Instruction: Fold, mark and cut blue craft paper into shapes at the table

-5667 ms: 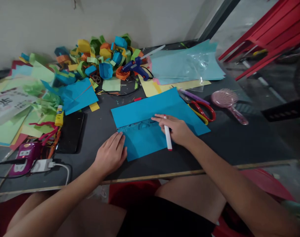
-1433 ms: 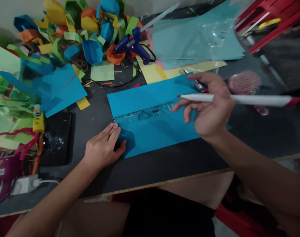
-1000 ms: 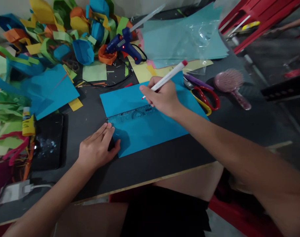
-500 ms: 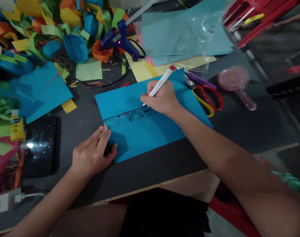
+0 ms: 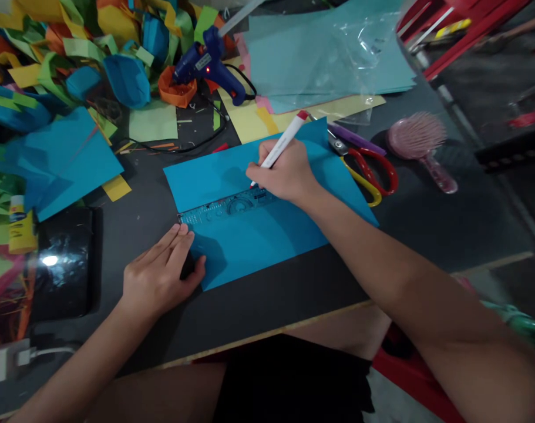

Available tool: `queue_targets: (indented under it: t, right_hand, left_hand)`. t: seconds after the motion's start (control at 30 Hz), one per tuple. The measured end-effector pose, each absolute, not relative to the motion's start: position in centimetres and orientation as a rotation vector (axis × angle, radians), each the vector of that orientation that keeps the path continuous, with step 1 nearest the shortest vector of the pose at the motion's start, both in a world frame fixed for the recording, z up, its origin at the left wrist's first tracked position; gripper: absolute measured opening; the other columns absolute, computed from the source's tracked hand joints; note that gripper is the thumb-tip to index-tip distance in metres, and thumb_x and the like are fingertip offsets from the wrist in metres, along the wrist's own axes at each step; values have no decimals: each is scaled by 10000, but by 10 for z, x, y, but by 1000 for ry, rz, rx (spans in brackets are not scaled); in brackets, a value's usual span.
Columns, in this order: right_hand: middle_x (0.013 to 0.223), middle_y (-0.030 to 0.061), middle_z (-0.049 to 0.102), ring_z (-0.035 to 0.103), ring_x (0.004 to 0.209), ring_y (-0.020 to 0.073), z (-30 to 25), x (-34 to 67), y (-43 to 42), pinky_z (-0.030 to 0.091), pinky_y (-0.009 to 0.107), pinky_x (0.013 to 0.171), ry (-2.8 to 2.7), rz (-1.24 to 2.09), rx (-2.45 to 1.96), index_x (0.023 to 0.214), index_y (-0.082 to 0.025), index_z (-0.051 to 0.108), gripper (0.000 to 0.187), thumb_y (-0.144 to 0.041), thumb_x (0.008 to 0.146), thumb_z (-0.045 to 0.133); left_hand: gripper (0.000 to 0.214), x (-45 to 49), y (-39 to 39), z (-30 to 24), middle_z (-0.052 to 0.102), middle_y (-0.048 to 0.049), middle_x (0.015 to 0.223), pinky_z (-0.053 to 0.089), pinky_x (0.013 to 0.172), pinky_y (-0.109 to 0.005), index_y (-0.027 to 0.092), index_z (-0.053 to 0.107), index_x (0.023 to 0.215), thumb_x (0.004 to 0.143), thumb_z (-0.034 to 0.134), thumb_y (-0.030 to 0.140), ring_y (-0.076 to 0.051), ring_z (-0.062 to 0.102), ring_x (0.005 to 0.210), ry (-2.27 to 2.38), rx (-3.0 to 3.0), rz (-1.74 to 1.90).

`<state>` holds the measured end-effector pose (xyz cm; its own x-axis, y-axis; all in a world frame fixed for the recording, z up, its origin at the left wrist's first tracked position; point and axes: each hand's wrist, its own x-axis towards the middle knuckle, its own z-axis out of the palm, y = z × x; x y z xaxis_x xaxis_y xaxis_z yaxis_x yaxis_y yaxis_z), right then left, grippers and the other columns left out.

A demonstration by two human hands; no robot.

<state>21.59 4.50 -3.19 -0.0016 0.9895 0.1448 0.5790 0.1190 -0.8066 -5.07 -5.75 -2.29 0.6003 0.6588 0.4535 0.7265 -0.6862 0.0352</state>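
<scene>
A blue paper sheet (image 5: 258,235) lies on the dark table (image 5: 267,305) with a clear ruler (image 5: 218,208) across it. My right hand (image 5: 285,173) is closed on a white pen with a red cap (image 5: 281,144), its tip down at the ruler's upper edge. Flat on the table at the sheet's left corner rests my left hand (image 5: 159,279), fingers stretched toward the ruler's left end and holding nothing.
Red-and-yellow scissors (image 5: 368,173) and a pink hairbrush (image 5: 419,144) lie to the right. A blue glue gun (image 5: 208,61), a heap of coloured paper pieces (image 5: 86,53) and pale blue sheets (image 5: 329,59) sit at the back. A black phone (image 5: 67,261) and glue stick (image 5: 19,223) lie left.
My right hand swung the pen in from the right, turned its tip down and set it against the ruler's upper edge. My left hand stayed at the sheet's left corner.
</scene>
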Motion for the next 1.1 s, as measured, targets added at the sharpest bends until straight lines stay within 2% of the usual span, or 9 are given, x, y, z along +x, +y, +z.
queue_targets:
  t: [0.13, 0.33, 0.57, 0.8, 1.1]
  right_hand:
    - [457, -32, 449, 579, 545, 185, -34, 217, 45, 444, 329, 476, -1676, 716, -1539, 605, -249, 479, 231, -210, 721, 675]
    - [446, -42, 444, 476, 430, 136, -30, 215, 44, 380, 329, 430, -1678, 713, -1553, 513, -249, 355, 381, -192, 707, 678]
    - [451, -49, 446, 408, 439, 97, -26, 215, 44, 330, 313, 437, -1685, 746, -1561, 499, -254, 363, 370, -152, 699, 658]
    - [461, -52, 436, 409, 447, 86, -23, 216, 42, 328, 305, 446, -1700, 775, -1561, 512, -254, 365, 377, -130, 727, 648]
    - [426, -64, 419, 433, 420, 90, -27, 213, 44, 323, 271, 420, -1617, 724, -1596, 497, -227, 375, 339, -109, 681, 633]
  left_hand:
    - [415, -50, -57, -23, 741, -110, 1113, 622, 703, -322, 151, 636, 1213, 821, 669, 281, -265, 739, 934, -1120, -2632, -615]
    - [378, -50, -57, -22, 747, -110, 1092, 630, 690, -326, 149, 648, 1172, 822, 668, 291, -266, 742, 921, -1118, -2623, -606]
    - [363, -49, -57, -21, 747, -117, 1089, 629, 696, -319, 130, 656, 1144, 821, 674, 296, -260, 742, 921, -1112, -2615, -606]
    - [368, -49, -57, -21, 749, -120, 1084, 620, 681, -318, 124, 661, 1146, 818, 675, 290, -265, 740, 923, -1100, -2617, -620]
    - [367, -50, -57, -21, 746, -125, 1093, 611, 699, -309, 111, 661, 1140, 819, 674, 289, -260, 735, 947, -1111, -2623, -602]
